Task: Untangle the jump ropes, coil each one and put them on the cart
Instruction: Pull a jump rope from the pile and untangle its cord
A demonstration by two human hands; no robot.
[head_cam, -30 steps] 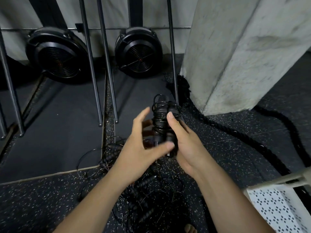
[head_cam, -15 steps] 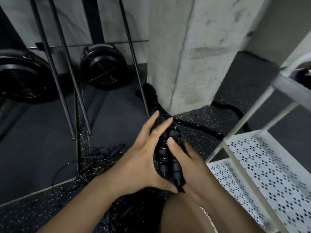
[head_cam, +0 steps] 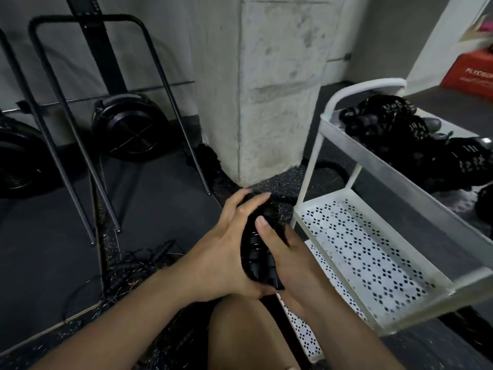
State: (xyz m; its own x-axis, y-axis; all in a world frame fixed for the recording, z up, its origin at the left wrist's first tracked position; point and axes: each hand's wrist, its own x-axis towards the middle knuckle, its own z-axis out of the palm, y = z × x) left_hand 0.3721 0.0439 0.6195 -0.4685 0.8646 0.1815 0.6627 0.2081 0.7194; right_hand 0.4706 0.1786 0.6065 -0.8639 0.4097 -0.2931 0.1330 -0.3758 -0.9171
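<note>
Coiled black jump rope bundle (head_cam: 256, 253), its ribbed handles lying side by side with cord wound round them, is held in the air between both hands, above the person's bare knee (head_cam: 240, 332) and just left of the near left corner of the cart's middle shelf. The left hand (head_cam: 226, 252) wraps its fingers over the top of the bundle with the thumb underneath; the right hand (head_cam: 292, 263) grasps it from the other side, thumb pressed along the handles.

Just right stands the white metal cart (head_cam: 312, 153), its lower shelves punched with small diamond holes. More black coiled ropes (head_cam: 400, 129) already lie in its top tray. On the speckled black rubber floor (head_cam: 289, 177), behind the left forearm, sits a loose tangle of thin black ropes (head_cam: 138, 268). Ahead rises a rough grey concrete pillar (head_cam: 277, 89), with a thick black braided rope (head_cam: 282, 197) curving round its foot and passing behind the cart's corner post. Two round black fans (head_cam: 130, 126) and slanting dark metal rack legs (head_cam: 80, 161) stand to the left; a red box (head_cam: 469, 73) shows at the far right.

A second ago the left hand was spread off the bundle; it has since closed round it. The view has swung right, bringing the cart's top tray into sight.
</note>
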